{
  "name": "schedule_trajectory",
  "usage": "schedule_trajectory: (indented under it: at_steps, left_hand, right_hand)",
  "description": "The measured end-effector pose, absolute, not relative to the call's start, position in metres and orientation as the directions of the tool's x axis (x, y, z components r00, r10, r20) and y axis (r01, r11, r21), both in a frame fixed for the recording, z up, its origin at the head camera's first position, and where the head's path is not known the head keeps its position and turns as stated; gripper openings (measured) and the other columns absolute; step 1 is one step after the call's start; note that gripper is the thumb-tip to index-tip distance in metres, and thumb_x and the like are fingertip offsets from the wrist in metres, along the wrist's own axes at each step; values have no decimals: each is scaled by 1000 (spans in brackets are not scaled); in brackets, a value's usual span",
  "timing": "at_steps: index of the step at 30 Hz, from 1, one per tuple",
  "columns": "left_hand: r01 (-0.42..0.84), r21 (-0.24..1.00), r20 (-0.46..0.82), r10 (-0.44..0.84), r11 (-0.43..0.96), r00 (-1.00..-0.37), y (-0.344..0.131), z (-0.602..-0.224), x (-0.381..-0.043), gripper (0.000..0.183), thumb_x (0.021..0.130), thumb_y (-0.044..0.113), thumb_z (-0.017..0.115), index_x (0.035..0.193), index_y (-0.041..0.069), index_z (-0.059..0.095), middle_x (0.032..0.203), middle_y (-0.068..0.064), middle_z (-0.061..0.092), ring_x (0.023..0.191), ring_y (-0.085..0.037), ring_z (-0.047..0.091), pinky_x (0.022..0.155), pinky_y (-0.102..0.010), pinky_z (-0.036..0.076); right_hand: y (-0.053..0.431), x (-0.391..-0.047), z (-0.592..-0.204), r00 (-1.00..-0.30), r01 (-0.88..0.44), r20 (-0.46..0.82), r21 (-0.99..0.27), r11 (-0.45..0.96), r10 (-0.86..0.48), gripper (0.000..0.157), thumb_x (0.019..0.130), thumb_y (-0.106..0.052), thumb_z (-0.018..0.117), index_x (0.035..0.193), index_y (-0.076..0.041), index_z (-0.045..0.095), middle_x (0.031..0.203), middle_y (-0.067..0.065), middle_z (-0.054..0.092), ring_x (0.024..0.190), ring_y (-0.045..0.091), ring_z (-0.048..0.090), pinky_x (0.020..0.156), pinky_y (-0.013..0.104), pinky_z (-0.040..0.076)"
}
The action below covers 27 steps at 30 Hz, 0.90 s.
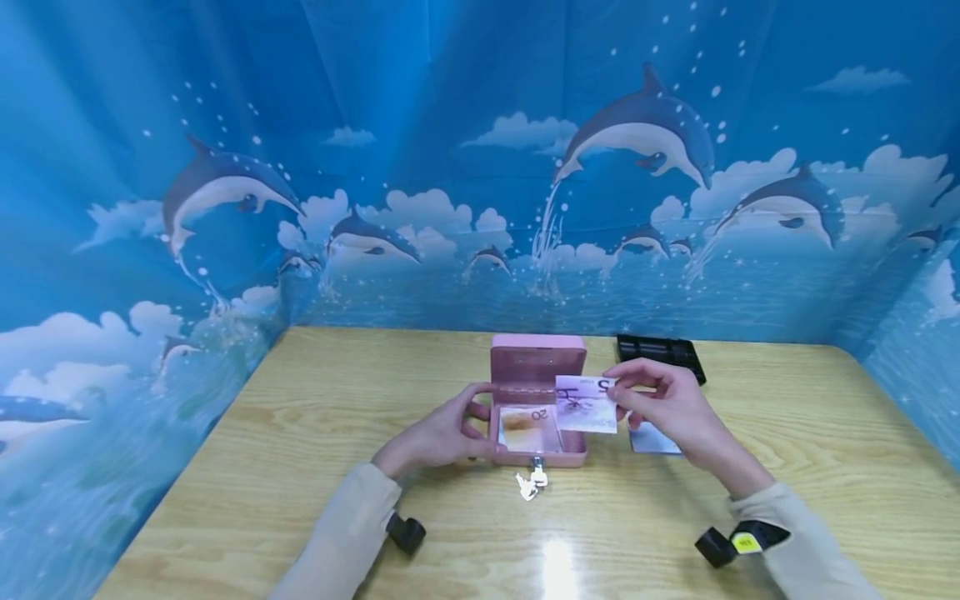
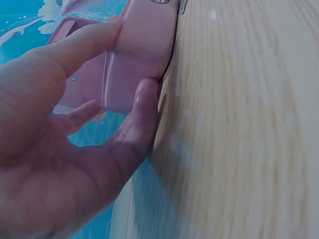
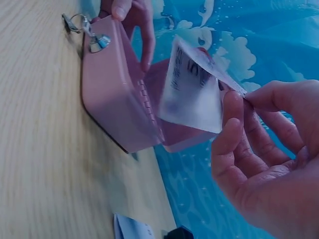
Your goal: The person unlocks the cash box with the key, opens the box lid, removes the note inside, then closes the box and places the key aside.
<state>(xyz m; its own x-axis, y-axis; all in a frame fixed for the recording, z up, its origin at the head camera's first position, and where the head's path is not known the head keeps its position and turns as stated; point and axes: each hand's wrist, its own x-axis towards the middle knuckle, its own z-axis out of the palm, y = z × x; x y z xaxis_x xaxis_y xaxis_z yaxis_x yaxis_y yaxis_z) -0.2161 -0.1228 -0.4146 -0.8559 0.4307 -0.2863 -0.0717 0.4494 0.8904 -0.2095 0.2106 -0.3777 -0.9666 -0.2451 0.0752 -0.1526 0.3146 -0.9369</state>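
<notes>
A pink cash box (image 1: 573,459) stands on the table with its lid raised. My left hand (image 1: 438,433) holds the box by its left side; in the left wrist view the thumb lies across the top edge of the pink box (image 2: 144,45) and other fingers touch its side. Between thumb and fingers, my right hand (image 1: 675,408) pinches a pale purple banknote (image 1: 587,412) marked 5, above the box's right part. In the right wrist view this banknote (image 3: 192,94) is bent near the fingertips. An orange-toned banknote (image 1: 521,429) marked 20 lies inside the box.
Keys (image 1: 531,483) hang from the lock at the box's front. Partly behind the right hand lie a black tray-like object (image 1: 656,350) and a bluish paper piece (image 1: 651,440). A dolphin-print curtain (image 1: 450,167) borders the wooden table (image 1: 262,500).
</notes>
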Motion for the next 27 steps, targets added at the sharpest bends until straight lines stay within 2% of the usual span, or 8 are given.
schedule_trajectory:
  at_steps: [3, 10, 27]
  left_hand:
    - [-77, 889, -291, 427, 451, -856, -122, -414, -216, 94, 79, 33, 89, 155, 35, 34, 134, -9, 56, 101, -21, 66, 75, -35, 60]
    - [-60, 897, -272, 441, 437, -855, -123, -415, -216, 92, 82, 27, 87, 157, 31, 34, 137, -11, 55, 101, -21, 65, 79, -35, 61]
    - [-65, 898, -274, 437, 435, -857, -123, -415, -215, 93, 82, 24, 87, 157, 31, 34, 136, -11, 55, 102, -20, 64, 81, -34, 60]
  right_hand:
    - [215, -209, -374, -967, -160, 86, -937, 309, -239, 30, 99, -18, 69, 123, -1, 65, 93, -6, 74, 76, 30, 71, 63, 40, 62]
    - [228, -207, -368, -977, -127, 60, -933, 336, -203, 32, 99, -20, 69, 125, -3, 64, 94, -8, 73, 74, 17, 70, 65, 39, 62]
    - [267, -200, -373, -989, -75, 21, -923, 377, -144, 25, 99, -19, 69, 122, -9, 68, 91, -11, 72, 74, 13, 68, 63, 32, 61]
